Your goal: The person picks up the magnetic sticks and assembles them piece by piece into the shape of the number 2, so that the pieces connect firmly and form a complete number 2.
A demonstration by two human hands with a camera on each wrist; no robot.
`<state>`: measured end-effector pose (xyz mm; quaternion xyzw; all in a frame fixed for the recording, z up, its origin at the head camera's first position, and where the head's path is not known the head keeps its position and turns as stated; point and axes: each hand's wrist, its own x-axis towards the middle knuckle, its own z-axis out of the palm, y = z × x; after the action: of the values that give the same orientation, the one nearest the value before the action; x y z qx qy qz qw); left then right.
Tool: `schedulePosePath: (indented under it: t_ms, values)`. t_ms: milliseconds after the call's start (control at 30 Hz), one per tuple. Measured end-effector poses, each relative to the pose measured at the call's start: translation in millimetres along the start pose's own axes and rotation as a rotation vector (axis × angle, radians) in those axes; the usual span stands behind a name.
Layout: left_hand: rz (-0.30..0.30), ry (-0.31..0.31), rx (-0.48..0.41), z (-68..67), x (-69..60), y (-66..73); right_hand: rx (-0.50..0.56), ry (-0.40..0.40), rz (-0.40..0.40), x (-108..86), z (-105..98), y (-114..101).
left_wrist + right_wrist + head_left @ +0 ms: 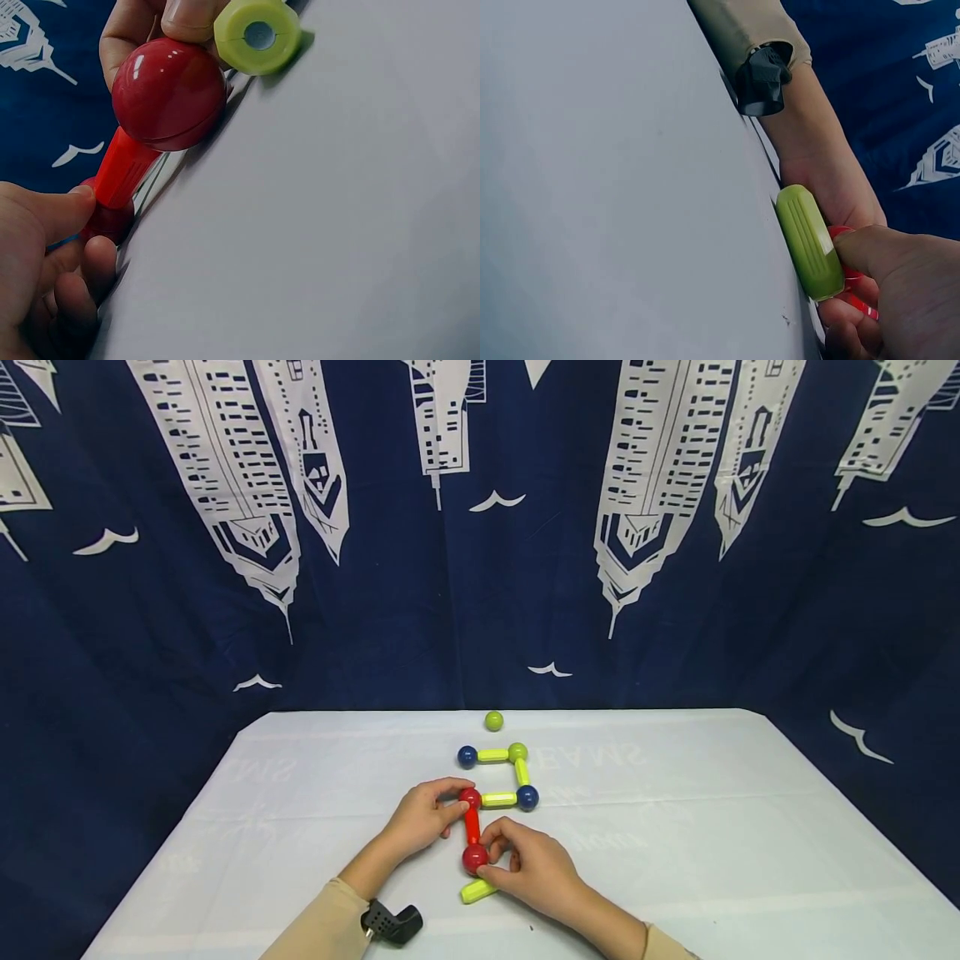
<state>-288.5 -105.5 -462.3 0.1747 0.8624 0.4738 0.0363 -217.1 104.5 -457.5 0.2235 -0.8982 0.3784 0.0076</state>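
My left hand pinches the upper red ball, where a red rod joins it. At the rod's near end, my right hand holds the lower red ball between thumb and fingers. A yellow-green rod lies on the table just below that ball, close to the right thumb; whether they touch I cannot tell. From the upper red ball a zigzag chain runs on: a yellow rod, a blue ball, another yellow rod, a green ball, a third yellow rod and a blue ball.
A loose green ball sits at the table's back edge, behind the chain. White cloth covers the table. A dark blue printed curtain hangs behind it. The left wrist wears a black camera.
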Motion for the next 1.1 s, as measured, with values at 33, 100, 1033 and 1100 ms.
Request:
schedulePosePath:
  t_ms: [33, 100, 1033, 1100]
  values:
    - [-0.003, -0.003, -0.003, 0.0, 0.1, 0.4, -0.002, -0.001, 0.001, 0.1, -0.1, 0.3]
    - [-0.01, -0.006, -0.006, -0.2, 0.2, 1.1, -0.005, -0.004, 0.0, -0.1, -0.4, 0.9]
    - [-0.025, -0.013, -0.054, -0.4, -0.7, 1.7, 0.066, -0.191, -0.161, -13.3, -21.1, 16.8]
    - [-0.027, -0.015, -0.05, -1.3, -0.7, 1.5, 0.05, -0.188, -0.176, -12.3, -20.2, 16.7]
